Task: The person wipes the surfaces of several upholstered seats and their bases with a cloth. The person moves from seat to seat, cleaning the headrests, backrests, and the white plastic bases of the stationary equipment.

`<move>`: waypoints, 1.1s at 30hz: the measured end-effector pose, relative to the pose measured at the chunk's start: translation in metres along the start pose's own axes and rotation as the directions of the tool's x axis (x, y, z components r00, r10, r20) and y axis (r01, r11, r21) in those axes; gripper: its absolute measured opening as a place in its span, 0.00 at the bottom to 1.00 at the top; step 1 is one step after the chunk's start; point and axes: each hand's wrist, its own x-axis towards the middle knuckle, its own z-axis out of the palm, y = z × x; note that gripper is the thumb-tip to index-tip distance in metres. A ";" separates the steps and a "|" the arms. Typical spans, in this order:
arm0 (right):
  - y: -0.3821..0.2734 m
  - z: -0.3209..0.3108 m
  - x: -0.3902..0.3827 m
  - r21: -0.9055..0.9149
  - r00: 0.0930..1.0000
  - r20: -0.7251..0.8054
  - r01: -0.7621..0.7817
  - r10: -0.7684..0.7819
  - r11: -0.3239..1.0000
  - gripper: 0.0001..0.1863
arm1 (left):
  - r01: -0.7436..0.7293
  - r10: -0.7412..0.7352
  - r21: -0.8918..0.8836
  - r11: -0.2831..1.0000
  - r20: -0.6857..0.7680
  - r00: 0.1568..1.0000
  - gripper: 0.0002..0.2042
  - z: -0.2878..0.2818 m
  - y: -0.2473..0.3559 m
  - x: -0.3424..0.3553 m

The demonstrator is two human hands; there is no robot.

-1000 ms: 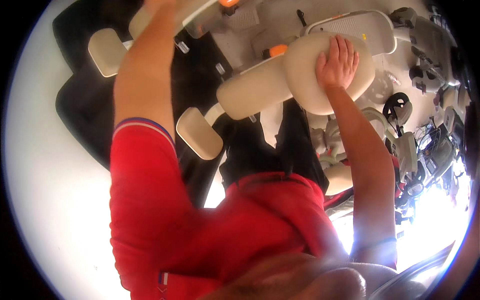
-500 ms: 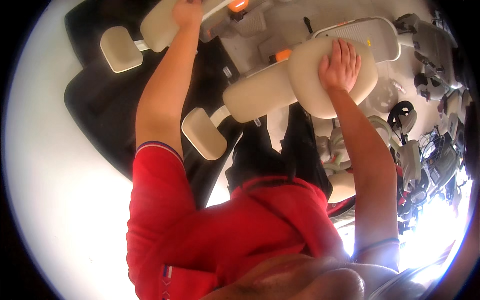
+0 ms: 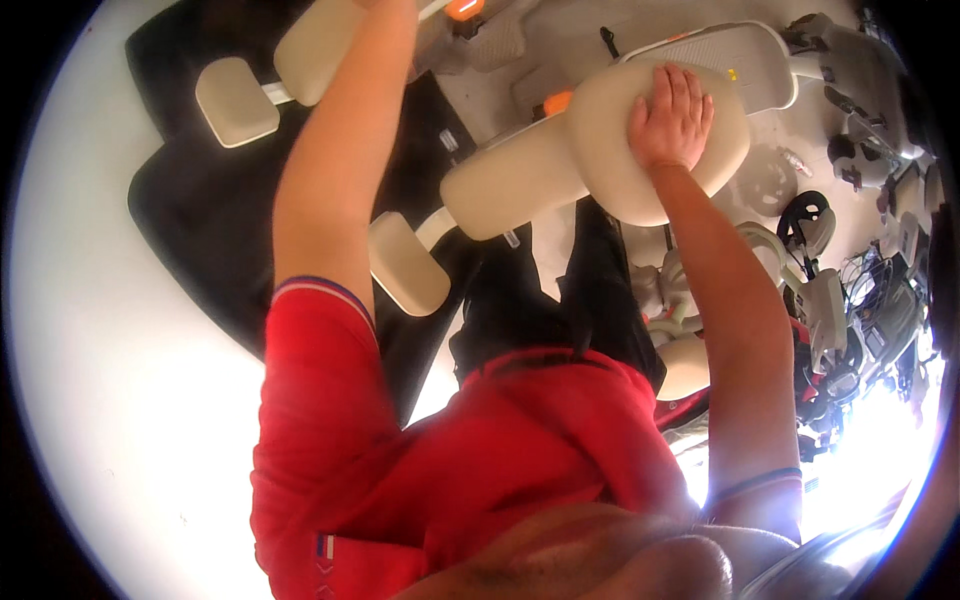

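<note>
My right hand [image 3: 672, 122] lies flat, fingers stretched out, on top of a large rounded beige cushion [image 3: 605, 150]. Joined in line with that cushion are a longer beige pad [image 3: 510, 180] and, past a pale bracket, a small beige pad [image 3: 408, 265]. My left arm reaches up to the top edge, where only a sliver of my left hand [image 3: 378, 3] shows, its fingers out of the picture. Beside it is a second beige pad [image 3: 315, 50], with its own small pad [image 3: 237, 102] to the left.
Black mats [image 3: 210, 200] lie under the left pads, beside a white surface [image 3: 90, 300]. A pale framed tray-like part [image 3: 735, 60] sits beyond the large cushion. Orange parts [image 3: 557, 102] show nearby. Several grey machines with dark handles [image 3: 805, 220] crowd the right side.
My left hand, seen closed at the pad before, has slid mostly past the top edge. My right hand stays on the large cushion; the pads sit slightly higher in view.
</note>
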 end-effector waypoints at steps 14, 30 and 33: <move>-0.005 -0.004 0.000 0.093 1.000 -0.019 0.014 -0.012 0.996 0.27 | -0.895 0.847 0.135 0.424 0.290 0.445 0.08 0.051 0.117 -0.028; -0.006 -0.004 -0.004 0.129 1.000 -0.016 0.005 -0.003 0.992 0.27 | -0.658 0.628 0.314 0.684 0.204 0.751 0.10 0.076 0.112 0.015; -0.005 -0.003 0.001 0.127 1.000 -0.020 0.003 -0.001 0.992 0.27 | -0.702 0.694 0.250 0.668 0.133 0.708 0.10 0.082 0.130 -0.015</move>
